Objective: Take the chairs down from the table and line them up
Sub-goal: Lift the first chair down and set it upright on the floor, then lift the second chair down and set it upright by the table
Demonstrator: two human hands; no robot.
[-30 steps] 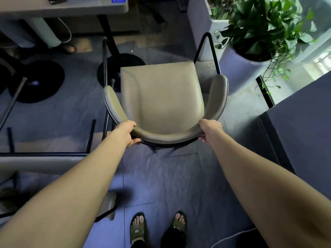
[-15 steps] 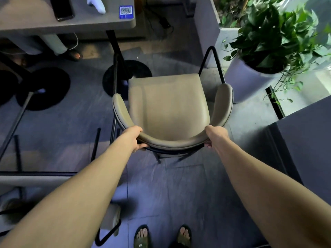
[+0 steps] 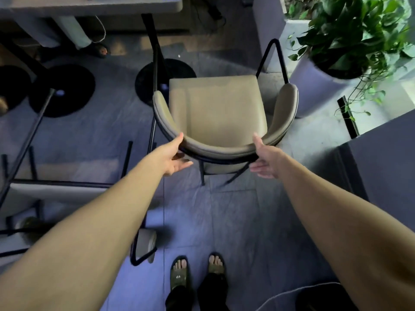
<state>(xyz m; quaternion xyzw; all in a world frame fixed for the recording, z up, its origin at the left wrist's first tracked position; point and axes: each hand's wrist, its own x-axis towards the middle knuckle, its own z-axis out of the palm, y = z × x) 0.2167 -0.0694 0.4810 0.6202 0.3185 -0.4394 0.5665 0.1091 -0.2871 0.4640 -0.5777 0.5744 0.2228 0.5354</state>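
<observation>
A beige padded chair (image 3: 215, 113) with a curved backrest and black metal legs stands upright on the grey tiled floor in front of me. My left hand (image 3: 174, 157) is at the left end of the backrest, fingers spread, only the thumb touching its rim. At the right end, my right hand (image 3: 266, 161) is likewise open, its thumb against the backrest. A second chair (image 3: 60, 191) of the same kind lies upside down on the table at my left, black legs pointing up.
A grey table (image 3: 94, 5) on black round bases (image 3: 165, 80) stands ahead. A potted plant (image 3: 350, 41) in a white pot crowds the chair's right side. A dark partition (image 3: 386, 176) runs along the right. Another person's sandalled foot (image 3: 101, 49) shows under the far table.
Both hands gripped the chair's backrest before; now they have let go and opened. The chair has settled on the floor.
</observation>
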